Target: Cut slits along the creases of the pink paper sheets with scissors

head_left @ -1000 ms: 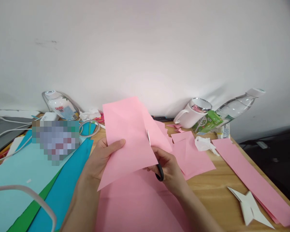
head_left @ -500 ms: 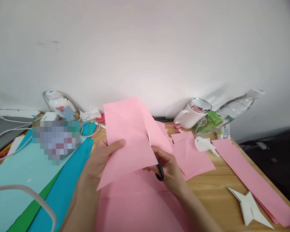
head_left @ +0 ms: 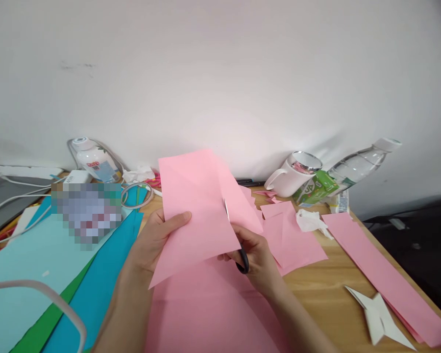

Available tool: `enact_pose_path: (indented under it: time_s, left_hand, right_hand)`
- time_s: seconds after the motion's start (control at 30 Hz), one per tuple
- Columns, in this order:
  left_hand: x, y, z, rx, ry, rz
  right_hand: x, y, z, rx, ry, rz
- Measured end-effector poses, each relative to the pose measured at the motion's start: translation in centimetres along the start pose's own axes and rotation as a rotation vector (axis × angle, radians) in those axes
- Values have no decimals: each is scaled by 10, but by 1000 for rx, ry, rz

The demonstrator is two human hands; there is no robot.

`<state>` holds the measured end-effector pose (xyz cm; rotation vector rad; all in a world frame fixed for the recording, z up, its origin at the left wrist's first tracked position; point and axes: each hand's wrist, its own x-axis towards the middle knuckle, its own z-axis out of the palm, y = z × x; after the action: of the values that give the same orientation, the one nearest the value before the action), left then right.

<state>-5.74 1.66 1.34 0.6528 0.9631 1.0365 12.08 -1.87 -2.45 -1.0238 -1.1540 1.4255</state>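
Note:
My left hand [head_left: 158, 235] pinches the left edge of a pink sheet of paper [head_left: 194, 196], thumb on top and the other fingers hidden beneath. The sheet is raised above the table. My right hand [head_left: 255, 252] grips a pair of scissors [head_left: 244, 261] with black handles. One blade shows above the paper along a cut, with part of the sheet hanging away to the right of it; the other blade is hidden. Under both hands lies a larger pink sheet [head_left: 213, 314].
On the right are pink pieces [head_left: 290, 245], pink strips [head_left: 385, 279], a folded white paper star [head_left: 378, 314], a crumpled tissue [head_left: 311, 220], a white mug [head_left: 288, 179], a green carton [head_left: 316, 189] and a tilted bottle [head_left: 363, 164]. Left: blue sheets [head_left: 106, 274], tape roll [head_left: 136, 196], white bottle [head_left: 95, 159], cable [head_left: 59, 299].
Almost nothing differs. The whole view has shifted very slightly; both hands, the pink sheet and the scissors keep the same arrangement.

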Motion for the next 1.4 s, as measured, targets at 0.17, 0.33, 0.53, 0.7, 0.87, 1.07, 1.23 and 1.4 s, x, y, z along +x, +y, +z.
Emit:
enact_pose_path:
  time_s: [0.17,0.33,0.53,0.7,0.87,1.07,1.23,1.4]
  left_hand:
    - [1,0,-1,6,-4,3]
    - [1,-2,-4,28,-7,1]
    - [1,-1,-5,24,-35,10]
    - [1,-1,-4,10,-30,16]
    - [1,-1,-3,5,-22,13]
    - [2,-2,-4,19,-9,4]
    - [-1,0,0,18,14,10]
    - [0,-1,0,20,8,3]
  right_hand:
    - [0,-2,1,-19,6,1]
    - [0,-3,3,-22,22,10]
    - [0,-1,2,-19,26,18]
    - [0,2,1,-10,11,-12]
    - [0,0,2,-17,17,-18]
    - [0,-3,3,-29,33,0]
    - [0,-3,3,-42,22,-1]
    - [0,-5,3,-70,61,55]
